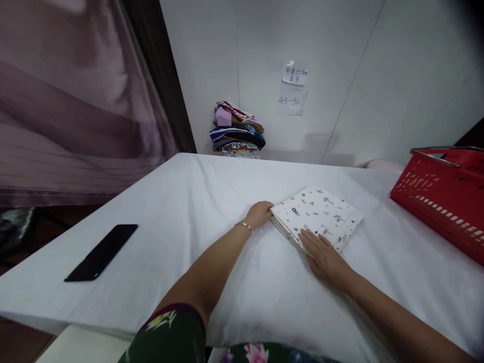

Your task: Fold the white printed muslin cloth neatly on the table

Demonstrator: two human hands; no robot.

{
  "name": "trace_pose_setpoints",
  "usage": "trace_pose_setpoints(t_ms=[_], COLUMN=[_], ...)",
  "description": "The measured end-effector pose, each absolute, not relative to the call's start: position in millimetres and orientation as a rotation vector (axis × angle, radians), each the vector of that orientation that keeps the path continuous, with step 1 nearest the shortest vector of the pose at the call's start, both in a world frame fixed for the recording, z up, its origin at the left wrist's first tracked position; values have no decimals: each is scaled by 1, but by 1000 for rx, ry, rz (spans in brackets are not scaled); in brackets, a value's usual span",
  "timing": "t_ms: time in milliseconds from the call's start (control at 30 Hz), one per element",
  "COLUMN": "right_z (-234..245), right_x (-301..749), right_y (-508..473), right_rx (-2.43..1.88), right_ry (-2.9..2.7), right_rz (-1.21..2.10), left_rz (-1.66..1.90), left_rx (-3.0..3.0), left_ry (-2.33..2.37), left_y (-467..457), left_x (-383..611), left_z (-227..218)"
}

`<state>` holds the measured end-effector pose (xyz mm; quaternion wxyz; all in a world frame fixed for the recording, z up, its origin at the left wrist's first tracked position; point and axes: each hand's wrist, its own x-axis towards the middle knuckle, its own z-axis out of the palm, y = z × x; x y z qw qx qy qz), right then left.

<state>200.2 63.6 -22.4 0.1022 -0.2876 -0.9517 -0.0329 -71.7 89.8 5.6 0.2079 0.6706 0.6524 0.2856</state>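
Note:
A folded white cloth with small dark prints [319,214] lies on the white-covered table [181,222]. My left hand [259,214], a thin bracelet on its wrist, curls against the cloth's left corner with fingers closed at its edge. My right hand [321,252] rests flat on the cloth's near edge, fingers stretched out and together.
A black phone [102,252] lies at the table's left. A red plastic basket [442,194] stands at the right edge. A stack of folded coloured clothes [237,128] sits at the far side against the white wall, below paper notes [293,88]. A mauve curtain [75,101] hangs left.

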Motion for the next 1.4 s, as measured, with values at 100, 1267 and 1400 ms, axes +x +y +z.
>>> trace_pose_setpoints(t_ms=[100,1267,1400], right_z=[-19,-18,-15], right_x=[200,191,190], right_y=[63,54,52], right_rx=[-852,-953,-964], right_ry=[-2851,-2840,-2841], right_rz=[-110,-210,-228], left_rz=[799,330,278], left_rx=[1895,1698,1659], left_ry=[1797,2207,2174], left_y=[90,92,98], left_x=[-76,-59,-60], left_z=[5,12,13])
